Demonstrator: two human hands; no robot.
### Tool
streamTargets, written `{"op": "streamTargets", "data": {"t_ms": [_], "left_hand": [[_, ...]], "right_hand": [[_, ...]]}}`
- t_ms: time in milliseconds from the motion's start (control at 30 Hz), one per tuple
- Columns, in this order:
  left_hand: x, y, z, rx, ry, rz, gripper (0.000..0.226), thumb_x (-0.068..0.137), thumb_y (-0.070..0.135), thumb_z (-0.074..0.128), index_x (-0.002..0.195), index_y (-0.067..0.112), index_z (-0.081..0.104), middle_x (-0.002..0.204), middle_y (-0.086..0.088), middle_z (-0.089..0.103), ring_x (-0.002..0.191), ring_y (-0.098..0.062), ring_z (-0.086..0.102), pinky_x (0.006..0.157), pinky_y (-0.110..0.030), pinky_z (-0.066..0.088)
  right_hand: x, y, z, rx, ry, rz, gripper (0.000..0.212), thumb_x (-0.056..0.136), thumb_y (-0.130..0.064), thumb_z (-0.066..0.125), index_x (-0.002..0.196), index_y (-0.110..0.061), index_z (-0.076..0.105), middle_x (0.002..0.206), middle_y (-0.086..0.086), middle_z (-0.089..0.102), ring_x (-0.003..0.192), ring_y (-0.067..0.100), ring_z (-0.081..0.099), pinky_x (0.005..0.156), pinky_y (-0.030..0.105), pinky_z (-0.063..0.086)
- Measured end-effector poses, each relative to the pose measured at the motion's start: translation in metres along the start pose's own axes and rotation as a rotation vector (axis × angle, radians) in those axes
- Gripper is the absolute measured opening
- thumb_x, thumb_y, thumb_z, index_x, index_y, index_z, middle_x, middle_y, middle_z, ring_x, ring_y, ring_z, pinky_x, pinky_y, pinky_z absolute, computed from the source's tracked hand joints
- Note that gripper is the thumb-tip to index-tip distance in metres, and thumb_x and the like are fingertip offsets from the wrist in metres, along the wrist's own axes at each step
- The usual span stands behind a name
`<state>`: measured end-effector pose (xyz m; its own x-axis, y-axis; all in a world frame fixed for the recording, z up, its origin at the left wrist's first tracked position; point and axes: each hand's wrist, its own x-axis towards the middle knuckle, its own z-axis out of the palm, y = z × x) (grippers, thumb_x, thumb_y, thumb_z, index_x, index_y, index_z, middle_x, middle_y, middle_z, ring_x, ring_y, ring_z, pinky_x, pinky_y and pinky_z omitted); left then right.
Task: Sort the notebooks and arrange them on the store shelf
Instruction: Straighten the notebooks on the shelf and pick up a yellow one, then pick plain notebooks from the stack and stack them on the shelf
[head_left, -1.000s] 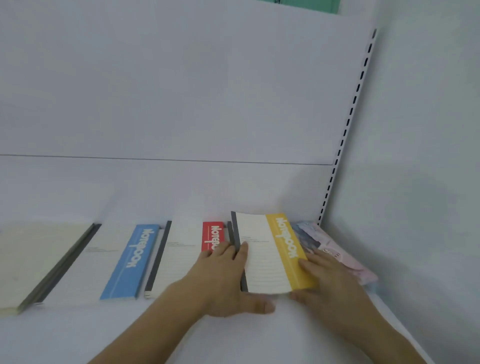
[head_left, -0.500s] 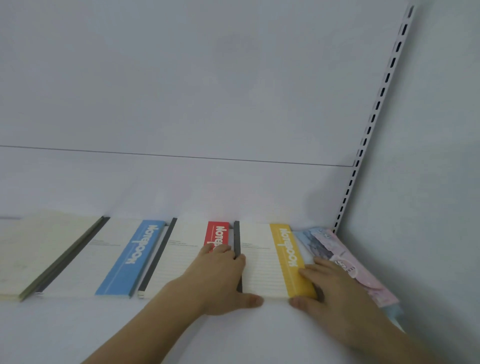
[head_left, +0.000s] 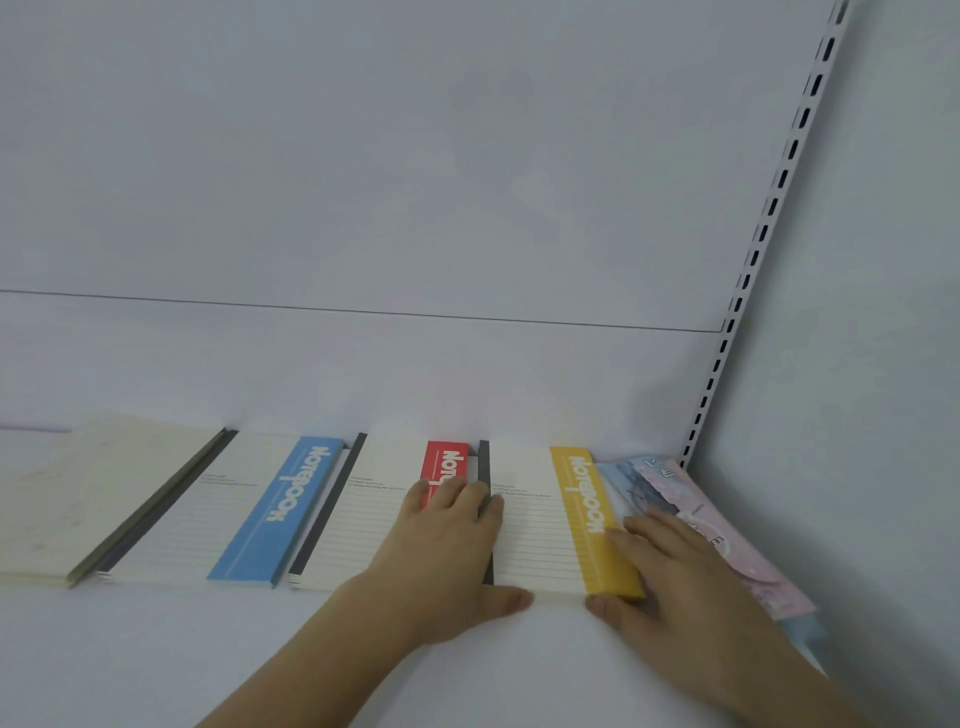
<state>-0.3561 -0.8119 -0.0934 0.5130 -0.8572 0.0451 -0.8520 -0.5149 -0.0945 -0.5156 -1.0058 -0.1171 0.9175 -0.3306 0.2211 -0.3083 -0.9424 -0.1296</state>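
A row of notebooks lies flat on the white shelf (head_left: 156, 654). The yellow-banded notebook (head_left: 540, 525) sits at the right, beside the red-banded notebook (head_left: 374, 514) and the blue-banded notebook (head_left: 228, 514). My left hand (head_left: 447, 556) rests with straight fingers over the red notebook's right part and the yellow notebook's dark spine, thumb against the front edge. My right hand (head_left: 670, 582) lies flat on the yellow notebook's right edge, thumb at its front corner.
A cream notebook (head_left: 78, 493) lies at the far left. Pink and blue patterned notebooks (head_left: 727, 545) are wedged in the right corner against the side wall. A slotted upright (head_left: 769, 218) runs up the back corner. The shelf's back panel is close behind the row.
The yellow notebook, lifted and tilted a second ago, now lies flat in line with the row. Both hands have stayed on it, pressing its edges.
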Motion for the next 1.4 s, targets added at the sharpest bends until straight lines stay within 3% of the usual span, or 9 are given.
{"op": "streamTargets", "data": {"t_ms": [67,167,300,433,567,833,1133,1267,1400], "left_hand": [[-0.004,0.003,0.001,-0.047,0.023,-0.012,0.092,0.087,0.076,0.04,0.156,0.021,0.015,0.161,0.0,0.017,0.15,-0.021,0.01,0.123,-0.048,0.006],[-0.01,0.004,0.002,-0.068,0.068,-0.032,0.093,0.089,0.076,0.038,0.158,0.023,0.005,0.165,0.002,0.004,0.152,-0.018,0.0,0.124,-0.045,-0.001],[-0.027,0.004,-0.003,-0.129,0.167,-0.103,0.086,0.094,0.069,0.036,0.158,0.024,0.002,0.166,0.007,0.006,0.152,-0.013,0.002,0.125,-0.041,-0.001],[-0.059,-0.014,-0.008,-0.177,0.267,-0.188,0.076,0.097,0.063,0.038,0.158,0.026,0.01,0.163,0.01,0.018,0.151,-0.011,0.011,0.125,-0.036,0.003],[-0.102,-0.049,-0.011,-0.187,0.32,-0.255,0.073,0.099,0.063,0.031,0.157,0.025,0.01,0.163,0.009,0.019,0.15,-0.011,0.013,0.125,-0.036,0.011],[-0.251,-0.16,-0.016,-0.121,0.351,-0.419,0.076,0.099,0.064,0.024,0.159,0.022,0.004,0.167,0.003,0.005,0.154,-0.017,0.002,0.126,-0.037,0.004],[-0.426,-0.296,-0.005,-0.118,0.347,-0.656,0.078,0.097,0.068,0.026,0.159,0.026,0.004,0.167,0.004,0.006,0.153,-0.017,0.001,0.125,-0.039,0.005],[-0.473,-0.351,-0.005,-0.129,0.387,-0.761,0.076,0.097,0.067,0.029,0.159,0.027,0.009,0.166,0.006,0.011,0.153,-0.015,0.004,0.125,-0.038,0.009],[-0.5,-0.407,0.007,-0.112,0.371,-0.819,0.071,0.099,0.063,0.027,0.158,0.027,0.01,0.165,0.008,0.013,0.152,-0.014,0.007,0.125,-0.037,0.012]], "right_hand": [[0.0,-0.001,-0.002,0.025,0.005,0.018,0.085,0.072,-0.082,0.028,0.139,-0.034,0.046,0.148,-0.014,0.037,0.144,0.012,0.02,0.116,0.034,0.023],[-0.002,-0.007,-0.006,0.016,0.06,0.014,0.074,0.078,-0.076,0.033,0.131,-0.03,0.056,0.141,-0.009,0.048,0.139,0.018,0.035,0.109,0.037,0.035],[-0.005,-0.027,-0.012,0.036,0.128,-0.067,0.059,0.085,-0.063,0.04,0.121,-0.023,0.064,0.129,-0.004,0.059,0.128,0.024,0.049,0.103,0.037,0.04],[-0.009,-0.071,-0.01,0.077,0.185,-0.106,0.067,0.088,-0.067,0.031,0.134,-0.024,0.053,0.142,-0.007,0.049,0.14,0.014,0.032,0.114,0.024,0.021],[-0.013,-0.133,-0.008,0.086,0.102,-0.159,0.081,0.084,-0.077,0.013,0.152,-0.034,0.017,0.158,-0.016,0.009,0.146,0.004,-0.005,0.116,0.024,0.004],[-0.022,-0.311,-0.005,0.102,0.043,-0.206,0.093,0.071,-0.083,-0.009,0.151,-0.036,-0.002,0.159,-0.016,-0.013,0.145,0.005,-0.015,0.117,0.027,0.0],[-0.024,-0.536,0.029,0.182,-0.061,-0.433,0.083,0.078,-0.077,0.002,0.151,-0.037,0.0,0.159,-0.015,-0.012,0.145,0.007,-0.015,0.113,0.024,-0.004],[-0.004,-0.611,0.044,0.206,-0.03,-0.535,0.085,0.077,-0.079,-0.002,0.151,-0.037,0.001,0.159,-0.016,-0.01,0.145,0.006,-0.016,0.115,0.024,-0.003],[0.023,-0.677,0.061,0.241,-0.015,-0.593,0.078,0.087,-0.073,0.011,0.152,-0.032,0.005,0.16,-0.012,-0.006,0.145,0.008,-0.014,0.113,0.024,-0.004]]}}
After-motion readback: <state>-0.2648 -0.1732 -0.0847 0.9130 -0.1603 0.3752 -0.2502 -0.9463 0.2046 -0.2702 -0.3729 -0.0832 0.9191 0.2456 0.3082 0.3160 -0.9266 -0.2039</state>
